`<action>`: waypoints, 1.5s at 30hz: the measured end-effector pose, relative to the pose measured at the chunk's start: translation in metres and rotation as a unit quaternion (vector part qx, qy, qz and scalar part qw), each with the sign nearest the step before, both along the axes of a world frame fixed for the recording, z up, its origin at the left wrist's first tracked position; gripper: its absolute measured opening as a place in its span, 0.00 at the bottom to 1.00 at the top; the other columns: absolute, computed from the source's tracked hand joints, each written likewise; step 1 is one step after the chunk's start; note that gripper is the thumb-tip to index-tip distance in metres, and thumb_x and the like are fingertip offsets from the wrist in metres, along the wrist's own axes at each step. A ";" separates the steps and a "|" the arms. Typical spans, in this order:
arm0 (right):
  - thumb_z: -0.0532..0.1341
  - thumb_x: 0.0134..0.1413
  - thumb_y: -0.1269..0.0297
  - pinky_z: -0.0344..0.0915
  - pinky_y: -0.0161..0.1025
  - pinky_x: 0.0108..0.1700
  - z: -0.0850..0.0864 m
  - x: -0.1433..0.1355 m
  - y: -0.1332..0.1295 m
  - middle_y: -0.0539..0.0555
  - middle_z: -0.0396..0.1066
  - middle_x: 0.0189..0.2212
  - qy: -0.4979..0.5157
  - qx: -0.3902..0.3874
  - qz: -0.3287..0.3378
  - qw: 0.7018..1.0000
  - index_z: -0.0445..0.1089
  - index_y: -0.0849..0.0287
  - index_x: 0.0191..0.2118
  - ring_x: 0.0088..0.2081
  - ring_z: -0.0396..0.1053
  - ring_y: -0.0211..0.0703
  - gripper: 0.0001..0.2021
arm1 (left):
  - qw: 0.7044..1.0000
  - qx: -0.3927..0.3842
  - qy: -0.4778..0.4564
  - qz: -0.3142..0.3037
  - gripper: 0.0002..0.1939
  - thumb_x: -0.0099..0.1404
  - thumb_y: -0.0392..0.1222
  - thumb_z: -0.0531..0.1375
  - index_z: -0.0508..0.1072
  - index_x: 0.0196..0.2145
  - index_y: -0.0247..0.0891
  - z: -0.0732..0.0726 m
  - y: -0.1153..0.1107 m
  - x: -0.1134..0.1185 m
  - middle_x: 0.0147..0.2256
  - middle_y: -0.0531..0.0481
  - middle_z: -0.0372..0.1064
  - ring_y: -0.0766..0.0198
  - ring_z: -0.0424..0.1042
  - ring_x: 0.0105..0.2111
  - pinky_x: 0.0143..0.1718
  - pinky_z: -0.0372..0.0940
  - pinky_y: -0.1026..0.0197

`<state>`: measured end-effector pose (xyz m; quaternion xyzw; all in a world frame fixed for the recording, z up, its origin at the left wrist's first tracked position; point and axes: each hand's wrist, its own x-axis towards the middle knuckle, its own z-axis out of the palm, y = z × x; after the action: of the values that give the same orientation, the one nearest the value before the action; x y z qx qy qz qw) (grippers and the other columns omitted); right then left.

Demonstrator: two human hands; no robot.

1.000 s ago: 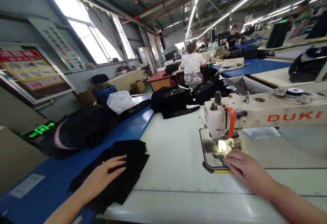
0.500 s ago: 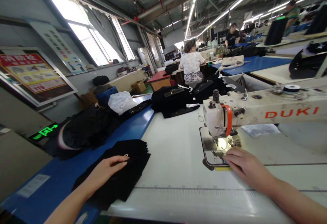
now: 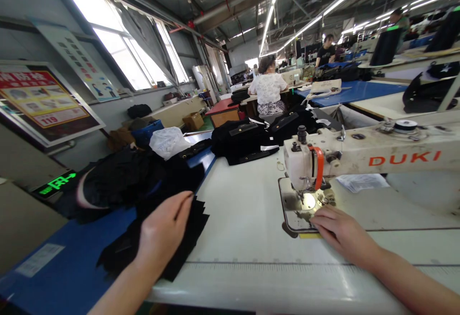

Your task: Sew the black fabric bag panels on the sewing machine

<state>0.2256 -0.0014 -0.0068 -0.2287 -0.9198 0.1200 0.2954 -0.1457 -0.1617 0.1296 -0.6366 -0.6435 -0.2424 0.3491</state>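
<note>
My left hand (image 3: 161,231) pinches a black fabric piece (image 3: 178,178), lifted on the far side of my fingers. Below it, a stack of black fabric pieces (image 3: 194,236) with jagged, fanned edges lies across the blue table and the white sewing table. My right hand (image 3: 341,232) rests on the sewing machine bed, just in front of the lit needle plate (image 3: 308,202). Its fingers are drawn together, and whatever lies between them is hidden. Over the plate stands the head of a white sewing machine (image 3: 300,161) with an orange guard.
More black cloth and a white plastic bag (image 3: 168,143) lie on the blue table (image 3: 77,245). Black pieces with metal eyelets (image 3: 240,140) are heaped at the far end of the white table (image 3: 240,219). A co-worker in a white top (image 3: 268,89) sits beyond.
My left hand has risen from the stack, turned, and lifted a black fabric piece. My right hand stays by the needle plate. The view has shifted slightly.
</note>
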 end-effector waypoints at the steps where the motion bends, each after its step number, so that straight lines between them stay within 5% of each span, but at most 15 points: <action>1: 0.50 0.65 0.69 0.67 0.41 0.42 0.000 -0.001 0.000 0.57 0.71 0.35 0.003 0.001 0.001 1.000 0.74 0.59 0.39 0.38 0.68 0.45 0.13 | 0.998 -0.037 0.014 -0.051 0.12 0.69 0.43 0.53 0.74 0.40 0.35 -0.014 0.007 0.018 0.37 0.46 0.77 0.61 0.76 0.35 0.42 0.69 0.61; 6: 0.52 0.65 0.69 0.66 0.41 0.41 0.007 -0.001 -0.003 0.56 0.71 0.32 0.008 0.006 -0.005 1.000 0.74 0.58 0.36 0.37 0.67 0.44 0.13 | 0.967 -0.162 -0.011 -0.199 0.12 0.70 0.35 0.49 0.73 0.35 0.36 -0.092 0.036 0.111 0.31 0.48 0.74 0.63 0.74 0.32 0.36 0.71 0.61; 9: 0.51 0.65 0.69 0.65 0.40 0.41 0.011 0.012 -0.003 0.57 0.71 0.32 0.013 0.015 -0.023 1.000 0.74 0.59 0.36 0.37 0.67 0.44 0.13 | 0.952 -0.169 -0.042 -0.253 0.13 0.70 0.35 0.48 0.72 0.34 0.37 -0.113 0.045 0.143 0.32 0.48 0.74 0.61 0.74 0.35 0.41 0.71 0.58; 14: 0.52 0.63 0.70 0.66 0.41 0.43 0.016 0.067 0.023 0.58 0.73 0.35 0.010 0.024 -0.156 0.987 0.74 0.59 0.40 0.39 0.68 0.46 0.13 | 0.944 -0.147 -0.174 -0.239 0.13 0.70 0.45 0.51 0.73 0.37 0.39 -0.119 0.070 0.145 0.35 0.48 0.75 0.61 0.76 0.34 0.39 0.73 0.61; 17: 0.52 0.61 0.71 0.65 0.41 0.47 0.024 0.098 0.049 0.58 0.74 0.39 -0.041 -0.017 -0.312 0.949 0.74 0.59 0.42 0.43 0.69 0.47 0.13 | 0.943 -0.135 -0.206 -0.224 0.16 0.69 0.50 0.51 0.74 0.38 0.39 -0.125 0.084 0.143 0.37 0.48 0.76 0.60 0.77 0.36 0.41 0.73 0.60; 20: 0.54 0.61 0.70 0.62 0.40 0.50 0.035 0.106 0.071 0.59 0.74 0.43 -0.117 -0.062 -0.386 0.913 0.74 0.60 0.44 0.46 0.69 0.48 0.12 | 0.935 -0.168 -0.176 -0.259 0.16 0.68 0.50 0.51 0.77 0.37 0.41 -0.131 0.089 0.147 0.39 0.48 0.77 0.59 0.77 0.40 0.44 0.73 0.58; 31: 0.56 0.61 0.69 0.62 0.37 0.40 0.037 0.084 0.095 0.59 0.75 0.35 -0.152 -0.083 -0.400 0.900 0.74 0.61 0.31 0.37 0.70 0.46 0.10 | 0.929 -0.204 -0.134 -0.278 0.15 0.68 0.47 0.53 0.78 0.36 0.43 -0.135 0.087 0.150 0.43 0.47 0.77 0.57 0.76 0.44 0.47 0.72 0.54; 38: 0.59 0.59 0.69 0.63 0.37 0.40 0.053 0.083 0.064 0.56 0.75 0.36 -0.111 -0.059 -0.367 0.922 0.75 0.58 0.34 0.40 0.70 0.46 0.07 | 0.923 -0.149 -0.216 -0.281 0.12 0.65 0.48 0.56 0.77 0.38 0.43 -0.129 0.082 0.148 0.45 0.45 0.75 0.53 0.75 0.46 0.48 0.71 0.47; 41: 0.61 0.57 0.70 0.64 0.37 0.40 0.056 0.058 0.026 0.53 0.74 0.33 -0.059 -0.046 -0.273 0.959 0.75 0.57 0.34 0.39 0.69 0.45 0.05 | 0.880 -0.184 -0.360 -0.250 0.14 0.63 0.51 0.58 0.76 0.41 0.42 -0.118 0.076 0.158 0.45 0.44 0.76 0.53 0.75 0.46 0.50 0.70 0.48; 45: 0.61 0.59 0.69 0.63 0.37 0.38 0.046 0.008 -0.023 0.52 0.72 0.28 -0.021 -0.014 -0.156 0.987 0.73 0.57 0.29 0.34 0.67 0.42 0.07 | 0.691 -0.313 -0.602 -0.249 0.23 0.61 0.57 0.58 0.73 0.47 0.39 -0.109 0.075 0.179 0.42 0.43 0.77 0.53 0.77 0.43 0.44 0.73 0.53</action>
<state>0.2335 -0.0245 0.0389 -0.3762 -0.8769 0.0809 0.2881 0.0334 -0.0869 0.0202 -0.5637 -0.5721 -0.4361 -0.4060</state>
